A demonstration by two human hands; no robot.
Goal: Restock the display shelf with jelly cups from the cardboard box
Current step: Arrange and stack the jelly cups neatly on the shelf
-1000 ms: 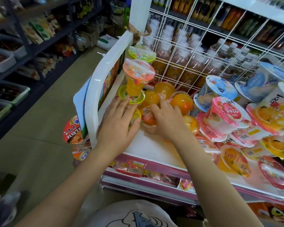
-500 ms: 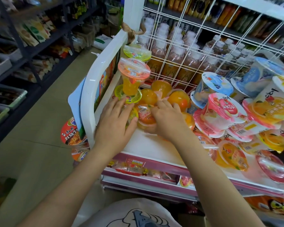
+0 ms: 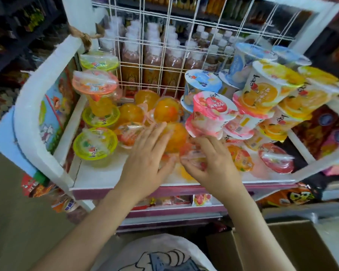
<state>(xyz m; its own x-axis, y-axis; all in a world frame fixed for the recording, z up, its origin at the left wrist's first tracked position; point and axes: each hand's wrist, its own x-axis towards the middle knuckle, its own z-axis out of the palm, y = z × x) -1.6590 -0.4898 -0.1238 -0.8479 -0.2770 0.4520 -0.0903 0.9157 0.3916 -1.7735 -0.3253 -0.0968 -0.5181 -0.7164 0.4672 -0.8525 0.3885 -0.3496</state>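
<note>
Head view shows the white display shelf (image 3: 98, 178) already well stocked, so by my judgement the restocking is far along, with the front strip of the board bare and room left there. Furthest left of the fingers stand clear jelly cups with yellow-green foil lids (image 3: 95, 142), one carrying an orange-lidded cup (image 3: 95, 85) stacked above it. The left hand (image 3: 145, 159) lies flat, palm down, fingers straight and close together, their tips touching the loose round orange jelly cups (image 3: 165, 112) heaped in the middle; it grips nothing. Just right of it, the right hand (image 3: 211, 165) curls its fingers round a small clear jelly cup with a pink-red lid (image 3: 192, 155), holding it low over the shelf board beside the left fingertips. Beyond those fingers, to the right, tall pink, blue and yellow printed dessert tubs (image 3: 213, 112) lean in a pile. The brown cardboard box (image 3: 282, 245) sits at lower right, under the right forearm; its contents cannot be seen, so how many cups remain is unclear.
</note>
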